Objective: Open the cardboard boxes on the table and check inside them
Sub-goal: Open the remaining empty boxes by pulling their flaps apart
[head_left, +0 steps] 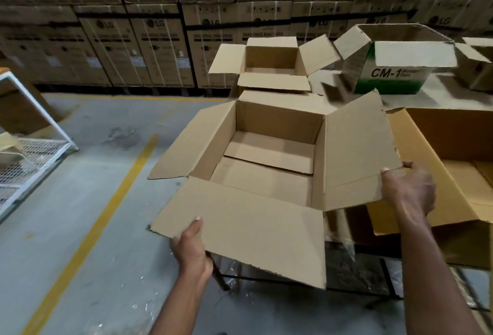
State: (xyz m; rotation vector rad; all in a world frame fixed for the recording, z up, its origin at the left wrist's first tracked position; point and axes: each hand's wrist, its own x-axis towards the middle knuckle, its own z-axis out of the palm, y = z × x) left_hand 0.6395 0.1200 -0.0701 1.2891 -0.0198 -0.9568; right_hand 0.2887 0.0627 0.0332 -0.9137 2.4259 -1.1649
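Observation:
A plain brown cardboard box (pixel 277 121) stands open in front of me, all its flaps spread out. Its inside shows only the bare folded bottom panels. My left hand (pixel 190 249) grips the near flap at its lower left edge, thumb on top. My right hand (pixel 409 188) pinches the outer edge of the right flap. Behind it a second brown box (pixel 269 54) is open and looks bare inside. A box printed "CM-1" (pixel 392 78) with a green band stands open at the back right. A larger box (pixel 440 172) lies open at the right.
The boxes rest on a table (pixel 437 94) whose dark frame and plastic wrap (pixel 344 260) show below. Another open box (pixel 477 68) sits at the far right. A white wire-mesh cart (pixel 34 148) stands at the left. Stacked washing machine cartons (pixel 133 41) line the back. A yellow line (pixel 106 214) crosses the concrete floor.

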